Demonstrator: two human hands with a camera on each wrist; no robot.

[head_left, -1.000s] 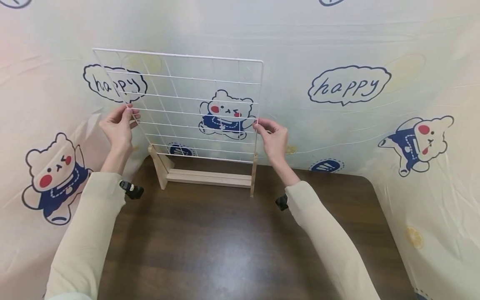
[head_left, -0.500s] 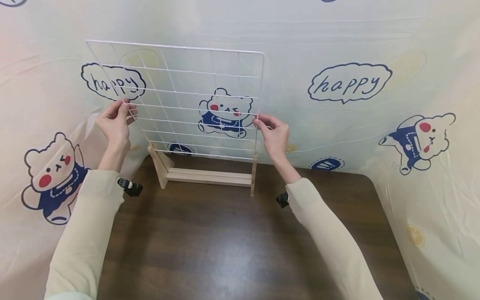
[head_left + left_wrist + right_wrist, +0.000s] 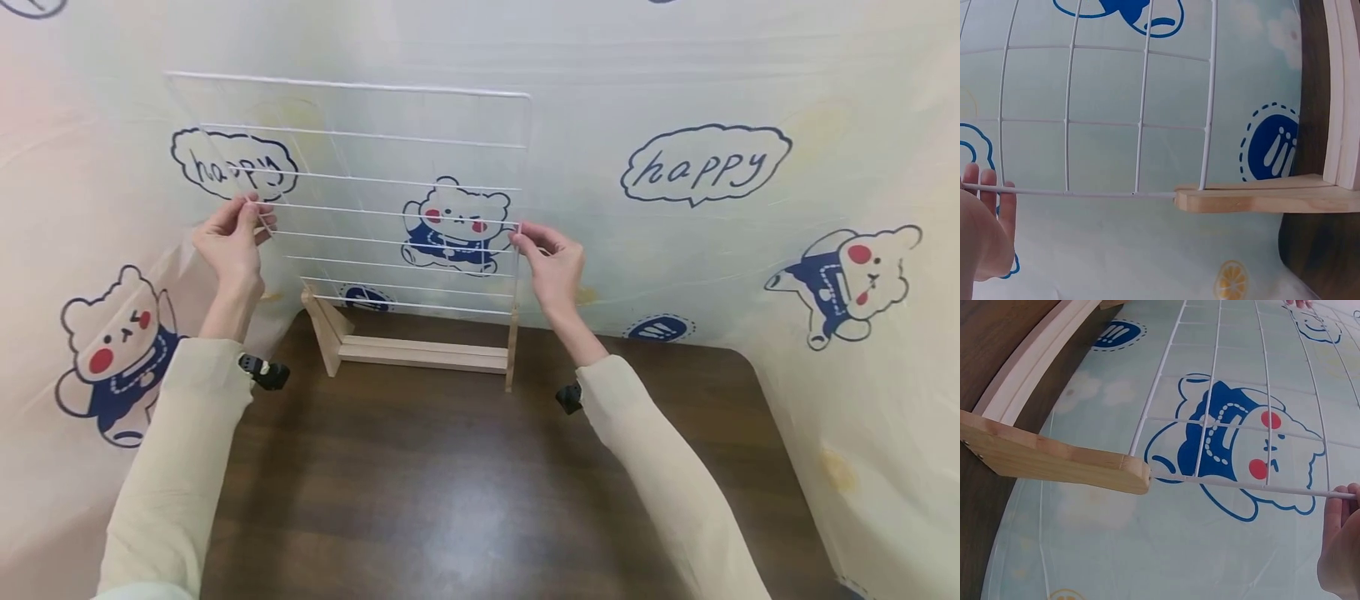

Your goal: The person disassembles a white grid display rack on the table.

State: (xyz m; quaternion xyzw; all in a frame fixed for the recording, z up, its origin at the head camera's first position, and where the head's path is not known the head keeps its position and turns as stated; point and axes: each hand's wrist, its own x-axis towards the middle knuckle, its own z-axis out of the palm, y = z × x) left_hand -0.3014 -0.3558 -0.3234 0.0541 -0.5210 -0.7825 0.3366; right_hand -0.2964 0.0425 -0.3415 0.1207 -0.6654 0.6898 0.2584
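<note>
A white wire grid panel stands over a light wooden stand, its lower edge level with the tops of the two side pieces. On the panel's left side wire, my left hand pinches between thumb and fingers. My right hand pinches the opposite side wire at about the same height. In the left wrist view the grid's bottom corner meets the end of a wooden side piece. The right wrist view shows the other side piece at the grid's other bottom corner; whether the wire sits in a slot is hidden.
The stand rests near the back of a dark brown wooden table. Behind and beside it hangs a pale curtain printed with bears and the word "happy". A small black camera is worn at each wrist.
The grid panel has moved up slightly, its top edge higher against the curtain. Both hands rose a little with it and kept their pinch. The wooden stand stays in place.
</note>
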